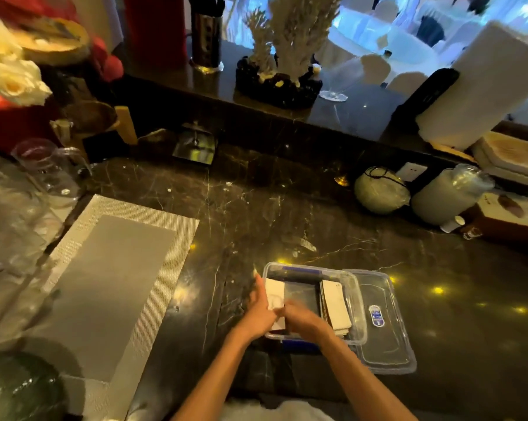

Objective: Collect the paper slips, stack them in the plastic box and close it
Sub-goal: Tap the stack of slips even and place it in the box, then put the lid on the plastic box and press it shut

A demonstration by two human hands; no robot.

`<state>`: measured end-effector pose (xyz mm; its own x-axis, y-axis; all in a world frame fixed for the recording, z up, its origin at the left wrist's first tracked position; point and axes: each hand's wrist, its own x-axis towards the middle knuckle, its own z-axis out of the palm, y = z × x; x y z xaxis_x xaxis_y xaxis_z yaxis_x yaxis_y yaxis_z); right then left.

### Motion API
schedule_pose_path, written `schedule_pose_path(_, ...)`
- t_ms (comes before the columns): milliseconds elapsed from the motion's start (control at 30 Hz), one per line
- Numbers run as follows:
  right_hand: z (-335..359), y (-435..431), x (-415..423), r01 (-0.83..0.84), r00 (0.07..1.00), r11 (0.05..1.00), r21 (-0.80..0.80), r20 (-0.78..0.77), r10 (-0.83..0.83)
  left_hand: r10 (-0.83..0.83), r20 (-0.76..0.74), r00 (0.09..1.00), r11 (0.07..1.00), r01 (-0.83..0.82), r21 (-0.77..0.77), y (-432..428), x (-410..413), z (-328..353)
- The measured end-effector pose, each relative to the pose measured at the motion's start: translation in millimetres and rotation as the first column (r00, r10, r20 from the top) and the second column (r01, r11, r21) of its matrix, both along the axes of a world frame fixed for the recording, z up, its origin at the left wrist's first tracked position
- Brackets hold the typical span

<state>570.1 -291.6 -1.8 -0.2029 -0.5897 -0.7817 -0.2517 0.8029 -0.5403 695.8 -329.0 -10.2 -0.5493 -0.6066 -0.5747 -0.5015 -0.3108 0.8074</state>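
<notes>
Head cam: clear rectangular plastic box (355,302) sits on the dark veined marble counter (256,214), lid (390,344) tucked underneath. Both hands, left hand (261,314) and right hand (302,319), pinch a cream paper slip stack (275,294) at its left end, though it's blurry. Second paper stack (335,305) leans right. Woven grey placemat (114,287) lies left.

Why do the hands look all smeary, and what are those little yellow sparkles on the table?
Head view: the right hand and left hand are blurred from moving; the yellow sparkles are lamp reflections on the shiny dark counter; the background glows washed-out blue, and edges bend from the wide lens.
</notes>
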Motion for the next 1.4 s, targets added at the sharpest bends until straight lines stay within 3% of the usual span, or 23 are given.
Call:
schedule_pose_path(233,0.3,6.6,-3.9,0.082,0.992,0.996,-0.042,0.095,-0.078,0.086,-0.119,0.989,0.993,-0.076,0.089,0.5,11.0,-9.4)
schedule_pose_path(367,3.6,28.4,-15.6,0.188,0.982,0.955,-0.228,0.053,-0.181,0.148,-0.214,0.965,0.987,-0.131,0.093,7.1,12.5,-13.7)
schedule_pose_path(433,6.2,48.9,-30.6,0.376,0.926,0.872,-0.313,0.154,-0.344,0.182,-0.104,0.978,0.983,-0.181,0.018,11.2,3.2,-9.4)
schedule_pose_path(533,11.0,87.8,-67.8,0.688,0.723,0.66,-0.3,0.359,-0.591,0.281,0.172,0.944,0.917,-0.211,-0.337,18.6,-28.0,6.3)
schedule_pose_path(633,8.9,134.4,-107.8,0.848,0.529,0.493,-0.197,0.382,-0.758,0.192,0.256,0.947,0.769,0.017,-0.639,21.3,-76.1,19.1)
schedule_pose_path(800,-17.7,194.2,-153.7,0.941,0.335,0.337,-0.03,0.228,-0.914,-0.133,0.454,0.881,0.602,0.436,-0.669,17.2,-178.3,29.3)
schedule_pose_path(900,-36.7,207.3,-167.3,0.903,0.43,0.427,-0.049,0.112,-0.896,-0.235,0.573,0.785,0.45,0.61,-0.652,5.8,-235.9,27.4)
schedule_pose_path(1000,-36.9,208.2,-177.0,0.895,0.446,0.444,-0.046,0.14,-0.884,-0.324,0.71,0.626,0.322,0.778,-0.539,-7.2,-280.0,27.9)
schedule_pose_path(1067,-32.3,208.5,-181.8,0.9,0.436,0.434,-0.042,0.112,-0.893,-0.357,0.754,0.551,0.341,0.828,-0.445,-12.8,-296.3,26.2)
schedule_pose_path(1200,-30.9,216.2,-197.2,0.912,0.409,0.406,-0.051,0.167,-0.897,-0.409,0.755,0.513,0.493,0.82,-0.289,-15.8,-309.9,12.8)
schedule_pose_path(1400,-35.1,228.2,-225.9,0.953,0.301,0.302,-0.032,0.217,-0.928,-0.429,0.676,0.599,0.557,0.765,-0.324,-10.9,-323.5,4.9)
